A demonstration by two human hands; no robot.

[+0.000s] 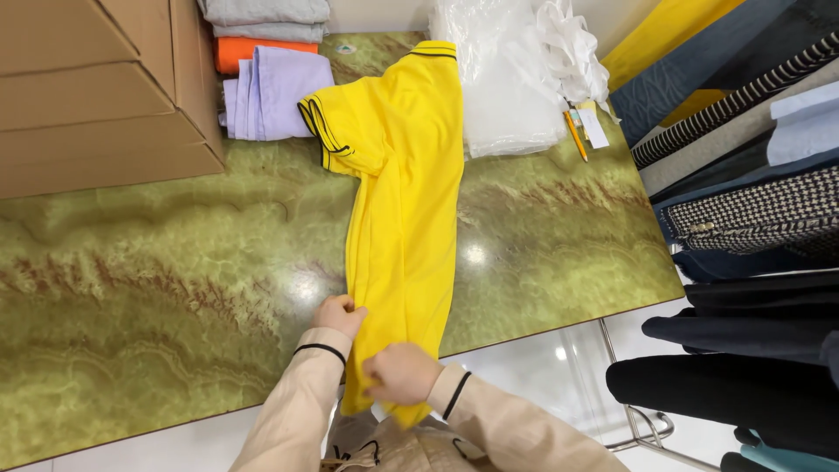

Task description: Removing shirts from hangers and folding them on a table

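A yellow polo shirt (404,188) with dark-trimmed collar and sleeve lies folded lengthwise down the middle of the green marbled surface (149,288), its hem hanging over the near edge. The left hand (339,315) pinches the shirt's left edge near the hem, fingers closed on the fabric. The right hand (402,371) grips the hem just nearer, fingers curled shut around the cloth. Far left sit folded lilac (271,92), orange (240,51) and grey garments (266,19) beside cardboard boxes (96,87). Far right lie clear plastic bags (507,79) and an orange pencil (575,135). Hanging clothes (752,210) fill the right side.
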